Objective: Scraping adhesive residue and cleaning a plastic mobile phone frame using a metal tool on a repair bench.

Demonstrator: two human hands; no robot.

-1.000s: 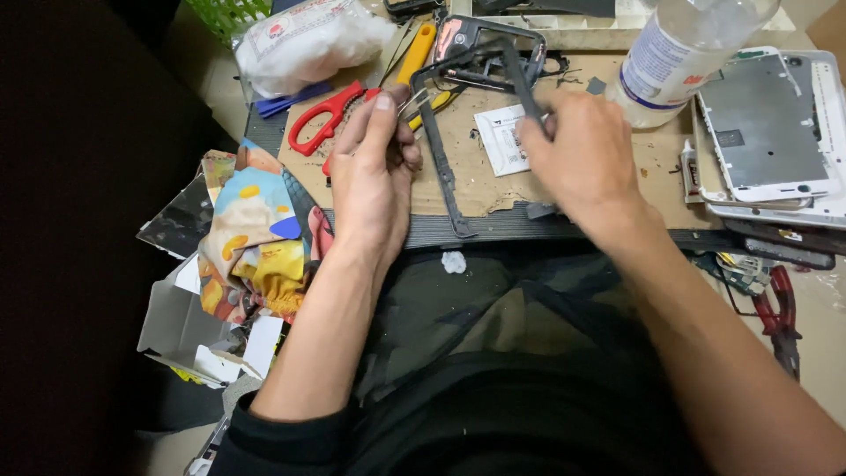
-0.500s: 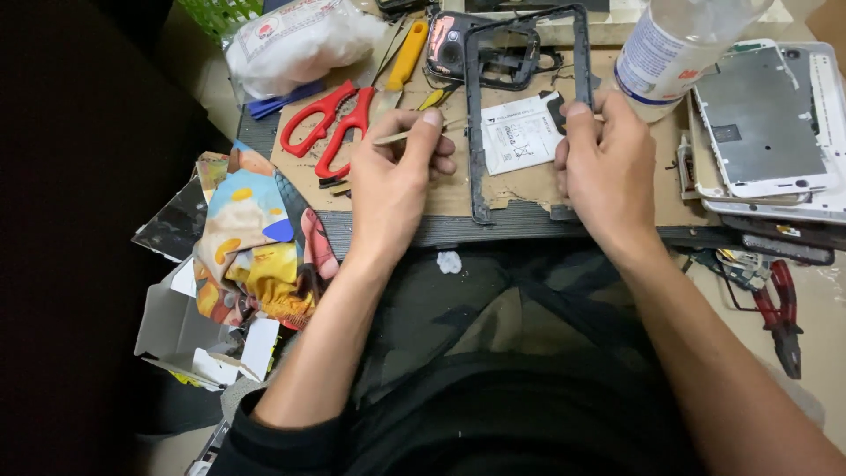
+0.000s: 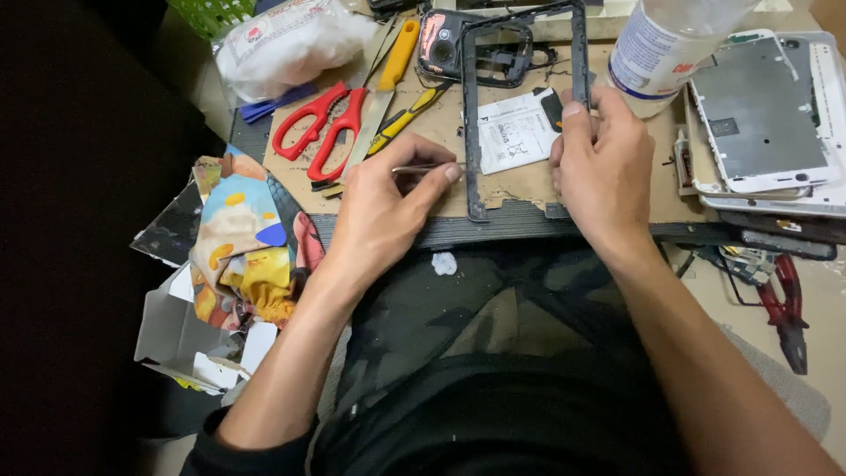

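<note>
Head view: the thin black frame (image 3: 471, 115) lies flat on the brown board (image 3: 529, 189) of my desk, directly ahead of both hands. My right hand (image 3: 599, 167) steadies its right rail, thumb and fingers (image 3: 573, 110) pressed together on the bar near the upper part. My left hand (image 3: 388, 207) pinches a slim metal tool (image 3: 423, 167), probably tweezers, fingers closed on it, its tip touching the frame's left rail.

The frame looks light and narrow, a hollow rectangle with little stiffness. I judge it would twist or snap if lifted by one corner. Holding it along a long rail, or by both rails at once, seems safest. Its edges look smooth, so a firm pinch is needed.

Inside the frame, between my hands, rests a white label sheet (image 3: 511, 132). Just beyond my left fingers lie red scissors (image 3: 322, 123) and a yellow-handled tool (image 3: 397, 62). Beyond my right fingers stands a clear plastic bottle (image 3: 661, 44), and further right a silver device back panel (image 3: 762, 115). Red pliers (image 3: 784, 304) lie to the right of my right forearm. Crumpled colourful wrappers (image 3: 238, 247) sit left of my left wrist.
</note>
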